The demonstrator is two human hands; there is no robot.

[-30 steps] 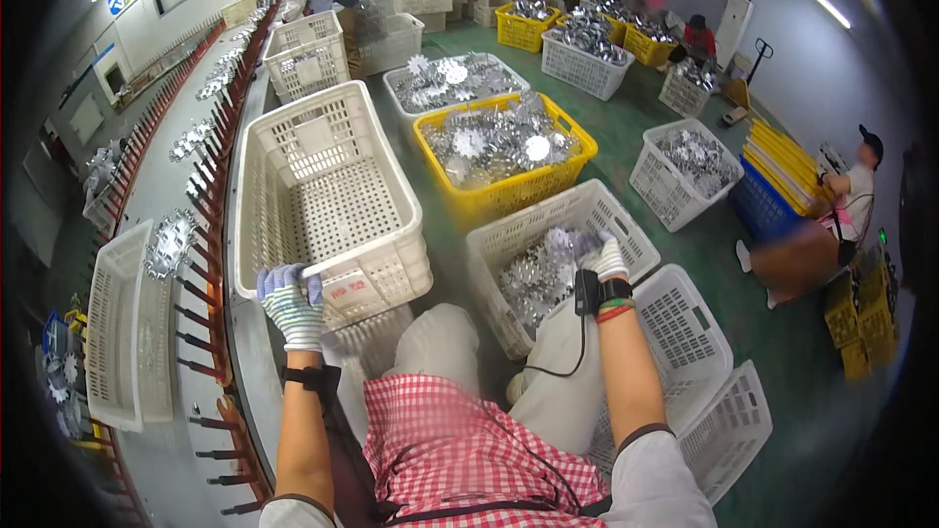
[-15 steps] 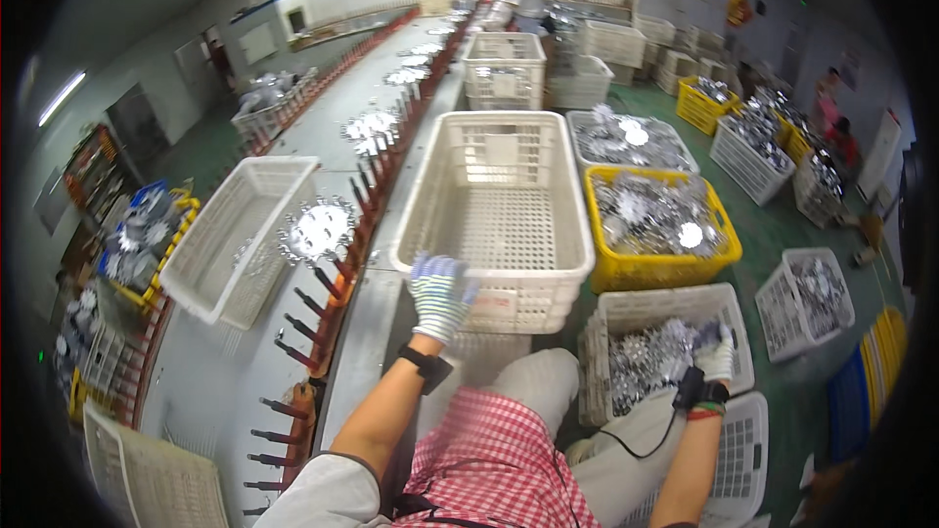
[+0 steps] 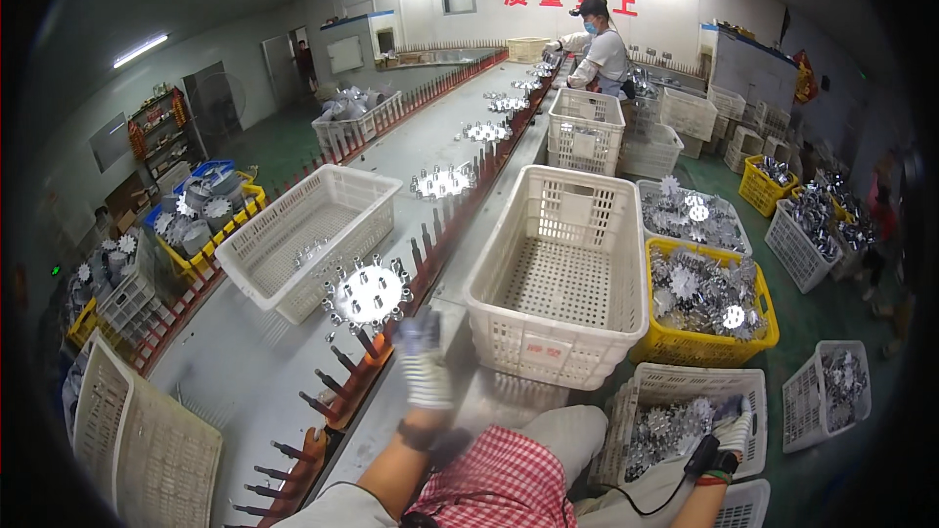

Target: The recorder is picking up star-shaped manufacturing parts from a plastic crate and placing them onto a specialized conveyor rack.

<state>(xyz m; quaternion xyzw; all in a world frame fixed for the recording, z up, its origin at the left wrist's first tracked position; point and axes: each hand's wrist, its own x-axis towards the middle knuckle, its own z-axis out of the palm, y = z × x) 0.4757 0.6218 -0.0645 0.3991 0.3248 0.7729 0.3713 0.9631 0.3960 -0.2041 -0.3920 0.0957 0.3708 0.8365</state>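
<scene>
My gloved left hand, slightly blurred, is beside the red-brown rail of dark upright pegs, its fingers stretched out and nothing visible in them. Just beyond its fingertips, a shiny toothed metal disc with small cylinders around it sits above the pegs. My gloved right hand reaches into a white crate at lower right, by loose silvery toothed metal pieces. Its fingers are partly hidden, so I cannot see whether they grip one. An unfilled white crate stands between my hands.
Another white crate lies on the long grey table. A yellow crate of metal pieces stands to the right. Farther along the line, a masked person works at the rail. More crates stand on the green floor.
My left hand has left the rim of the large white crate and moved left to the peg rail. My right hand stays in the lower right crate. The view has tilted up and turned left.
</scene>
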